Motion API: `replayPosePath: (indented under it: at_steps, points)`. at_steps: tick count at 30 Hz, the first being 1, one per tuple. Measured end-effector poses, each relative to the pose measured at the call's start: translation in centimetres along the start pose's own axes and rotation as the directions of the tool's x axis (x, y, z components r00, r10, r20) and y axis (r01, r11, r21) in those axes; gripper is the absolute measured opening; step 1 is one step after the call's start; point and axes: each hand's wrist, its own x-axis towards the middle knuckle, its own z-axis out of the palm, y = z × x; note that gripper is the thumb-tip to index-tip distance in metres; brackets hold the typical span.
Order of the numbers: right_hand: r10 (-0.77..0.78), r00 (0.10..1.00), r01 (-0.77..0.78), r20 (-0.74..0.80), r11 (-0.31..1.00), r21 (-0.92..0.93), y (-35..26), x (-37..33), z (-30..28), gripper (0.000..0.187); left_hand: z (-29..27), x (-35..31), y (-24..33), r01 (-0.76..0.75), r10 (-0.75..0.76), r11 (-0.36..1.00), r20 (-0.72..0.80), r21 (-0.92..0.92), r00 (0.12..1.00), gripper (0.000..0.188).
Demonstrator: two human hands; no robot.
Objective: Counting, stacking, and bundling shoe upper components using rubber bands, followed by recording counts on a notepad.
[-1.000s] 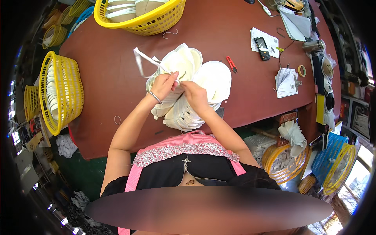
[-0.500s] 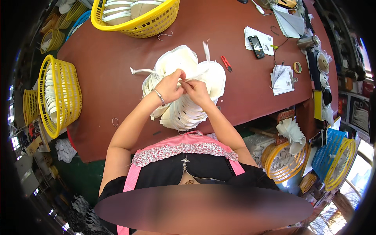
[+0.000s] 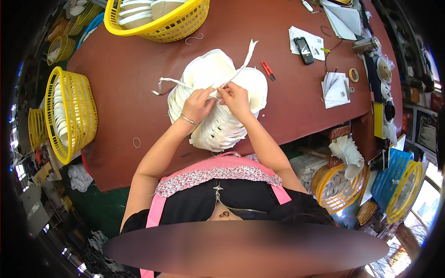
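A bundle of cream, round-ended flat pieces, stacked in two rows side by side, lies on the red-brown table in front of me. A white cloth strip crosses the top of the bundle, one loose end reaching left and the other up to the right. My left hand, with a bracelet at its wrist, is closed on the strip over the middle of the bundle. Close beside it my right hand pinches the strip between thumb and fingers. The fingers partly hide where the strip crosses itself.
Yellow baskets of similar pieces stand at the far edge and at the left. Red thread snips lie right of the bundle. Further right are a handheld device, papers and a tape roll.
My hands have drawn slightly apart at the crossing. The right end of the strip now stretches longer up to the right, and the left end has shifted.
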Motion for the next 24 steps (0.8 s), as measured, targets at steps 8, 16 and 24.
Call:
replayPosePath:
  at_steps: [8, 16, 24]
  points:
    - [0.114, 0.984, -0.127, 0.139, 0.988, 0.090, -0.2, -0.3, -0.8, 0.019, -0.8, -0.3, 0.0, 0.272, -0.242, 0.952, 0.196, -0.143, 0.950, 0.015]
    - [-0.453, 0.884, 0.413, 0.116, 0.640, -0.648, -0.3, -4.6, 1.5, 0.022, -2.2, 2.0, -2.6, 0.753, -0.378, 0.586, 0.722, -0.299, 0.580, 0.016]
    - [-0.534, 0.831, 0.483, 0.156, 0.554, -0.678, -2.6, -4.1, 0.7, 0.015, -4.0, 4.1, -0.6, 0.399, -0.305, 0.916, 0.570, -0.044, 0.763, 0.015]
